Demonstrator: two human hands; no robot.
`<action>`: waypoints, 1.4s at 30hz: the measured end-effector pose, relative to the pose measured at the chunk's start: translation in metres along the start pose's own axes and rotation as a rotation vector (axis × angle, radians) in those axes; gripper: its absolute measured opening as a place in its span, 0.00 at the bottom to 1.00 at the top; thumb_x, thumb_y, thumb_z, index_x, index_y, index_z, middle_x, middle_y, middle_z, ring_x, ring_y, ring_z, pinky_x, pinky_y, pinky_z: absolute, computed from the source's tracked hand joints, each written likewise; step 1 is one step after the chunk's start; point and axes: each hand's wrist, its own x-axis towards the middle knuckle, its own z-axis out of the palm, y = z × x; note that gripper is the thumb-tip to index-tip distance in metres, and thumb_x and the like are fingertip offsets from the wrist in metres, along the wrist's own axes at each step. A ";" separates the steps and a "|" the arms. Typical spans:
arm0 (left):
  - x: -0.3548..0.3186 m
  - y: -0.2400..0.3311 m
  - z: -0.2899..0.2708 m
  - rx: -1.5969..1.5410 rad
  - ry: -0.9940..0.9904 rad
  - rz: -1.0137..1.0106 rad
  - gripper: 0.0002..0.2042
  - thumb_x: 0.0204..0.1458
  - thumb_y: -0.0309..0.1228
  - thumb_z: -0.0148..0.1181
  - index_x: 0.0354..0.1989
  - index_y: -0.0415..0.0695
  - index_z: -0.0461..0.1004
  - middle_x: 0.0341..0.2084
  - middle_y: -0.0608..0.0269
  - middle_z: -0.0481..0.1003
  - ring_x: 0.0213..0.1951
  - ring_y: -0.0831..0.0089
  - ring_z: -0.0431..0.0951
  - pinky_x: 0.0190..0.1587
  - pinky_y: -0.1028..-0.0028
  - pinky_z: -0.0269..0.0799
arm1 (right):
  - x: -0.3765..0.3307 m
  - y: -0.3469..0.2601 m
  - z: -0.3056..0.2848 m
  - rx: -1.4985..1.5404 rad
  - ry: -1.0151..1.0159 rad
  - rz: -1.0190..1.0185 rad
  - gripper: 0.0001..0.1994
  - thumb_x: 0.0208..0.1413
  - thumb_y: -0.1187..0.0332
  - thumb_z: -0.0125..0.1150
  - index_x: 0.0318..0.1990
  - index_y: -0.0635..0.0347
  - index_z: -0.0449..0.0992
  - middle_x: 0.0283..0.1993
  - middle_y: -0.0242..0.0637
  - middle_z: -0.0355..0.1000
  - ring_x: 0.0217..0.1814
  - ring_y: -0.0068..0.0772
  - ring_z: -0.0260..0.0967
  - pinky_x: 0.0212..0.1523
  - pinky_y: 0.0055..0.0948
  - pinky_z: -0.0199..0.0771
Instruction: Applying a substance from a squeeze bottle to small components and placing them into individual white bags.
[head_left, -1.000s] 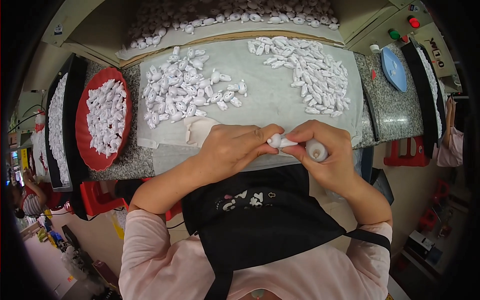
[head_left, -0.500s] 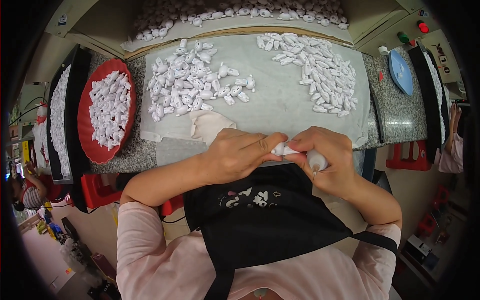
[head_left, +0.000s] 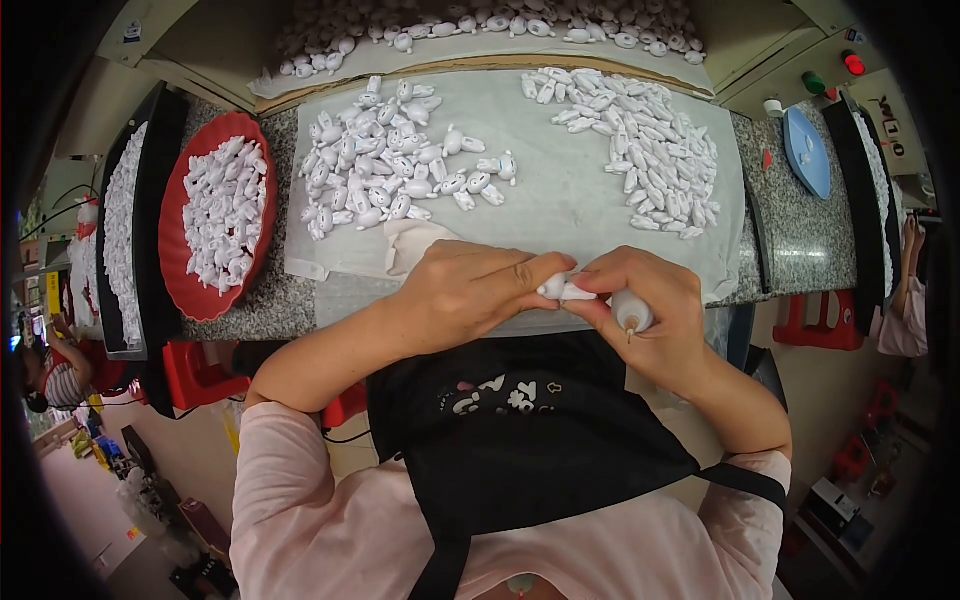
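My left hand [head_left: 465,292] and my right hand [head_left: 650,310] meet at the near edge of the worktable, both pinching a small white figurine [head_left: 560,290] between their fingertips. My right hand also holds a small white glue bottle [head_left: 632,312], its nozzle pointing down toward me. Just beyond my left hand lies a loose pile of white figurines [head_left: 395,170] on a pale cloth [head_left: 560,195]. A second pile of white pieces [head_left: 650,150] lies on the cloth at the right.
A red tray [head_left: 180,270] full of white figurines sits at the left, beside a black tray [head_left: 150,300]. A blue dish [head_left: 805,150] lies on the granite top at the right. More figurines line the back shelf [head_left: 480,25]. Another person's arm [head_left: 905,300] shows at the far right.
Both hands have stayed together on the figurine, shifting slightly lower and nearer my body. The bottle's nozzle has tilted down.
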 end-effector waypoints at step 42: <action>-0.007 -0.014 0.004 -1.660 -0.066 -0.934 0.12 0.50 0.34 0.49 0.35 0.36 0.71 0.24 0.59 0.73 0.26 0.74 0.75 0.30 0.80 0.70 | 0.017 0.002 -0.003 0.288 0.033 0.386 0.07 0.38 0.78 0.61 0.28 0.66 0.71 0.26 0.32 0.69 0.27 0.17 0.64 0.29 0.15 0.61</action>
